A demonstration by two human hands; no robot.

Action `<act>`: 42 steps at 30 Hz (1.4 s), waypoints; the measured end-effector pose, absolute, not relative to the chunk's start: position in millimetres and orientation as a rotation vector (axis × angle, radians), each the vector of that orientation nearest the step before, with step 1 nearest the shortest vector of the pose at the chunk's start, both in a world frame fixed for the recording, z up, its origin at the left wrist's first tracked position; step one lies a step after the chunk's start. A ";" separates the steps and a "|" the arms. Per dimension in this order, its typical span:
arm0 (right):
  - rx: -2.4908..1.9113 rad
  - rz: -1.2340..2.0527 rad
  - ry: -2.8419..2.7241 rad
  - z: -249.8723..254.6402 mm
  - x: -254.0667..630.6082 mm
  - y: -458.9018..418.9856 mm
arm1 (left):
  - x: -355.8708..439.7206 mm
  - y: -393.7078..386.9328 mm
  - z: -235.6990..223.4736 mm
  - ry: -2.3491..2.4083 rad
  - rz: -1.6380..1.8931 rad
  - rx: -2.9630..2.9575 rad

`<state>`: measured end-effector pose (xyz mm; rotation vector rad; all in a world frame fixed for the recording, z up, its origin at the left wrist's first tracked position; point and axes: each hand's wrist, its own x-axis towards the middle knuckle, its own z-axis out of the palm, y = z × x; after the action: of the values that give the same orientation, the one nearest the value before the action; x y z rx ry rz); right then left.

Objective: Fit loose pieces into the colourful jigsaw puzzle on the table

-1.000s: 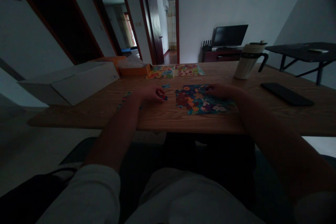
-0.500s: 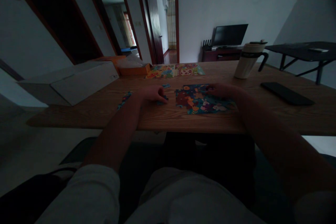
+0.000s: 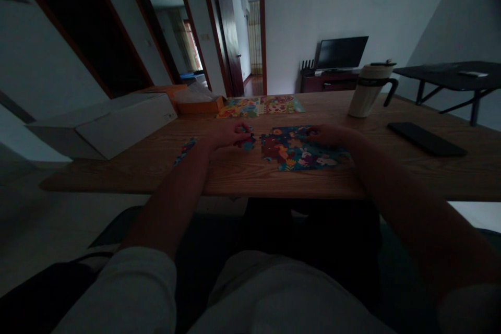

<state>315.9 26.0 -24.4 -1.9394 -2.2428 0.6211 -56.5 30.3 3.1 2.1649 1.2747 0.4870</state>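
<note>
A partly joined jigsaw puzzle (image 3: 291, 154) with dark blue, teal and orange animal pictures lies on the wooden table in front of me. My left hand (image 3: 229, 134) is left of it, fingers closed on a small dark-blue and teal puzzle piece (image 3: 248, 143). Another piece seems to lie just behind these fingertips, partly hidden. Under my left wrist, more loose puzzle pieces (image 3: 185, 151) show in part. My right hand (image 3: 326, 135) rests on the puzzle's upper right part, thumb and forefinger slightly apart at its surface; I make out nothing held there.
A long white box (image 3: 125, 125) and an orange tray (image 3: 198, 106) with clear plastic stand at the left. Two colourful puzzle pictures (image 3: 260, 106) lie at the back. To the right are a cream travel mug (image 3: 366, 95) with a black handle and a dark flat phone-like slab (image 3: 426, 139).
My left hand has shifted slightly forward, and a puzzle piece now shows lifted at its fingertips. My right hand stays in the same place on the puzzle.
</note>
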 end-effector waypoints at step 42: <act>-1.844 0.501 -2.311 -32.1 321.6 34.4 | -1.5 -9.3 -0.1 0.880 0.176 2.457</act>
<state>321.6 34.4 -32.1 -1.8439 -2.3108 0.5012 -1.5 -9.3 -0.1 2.4569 0.8801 0.1761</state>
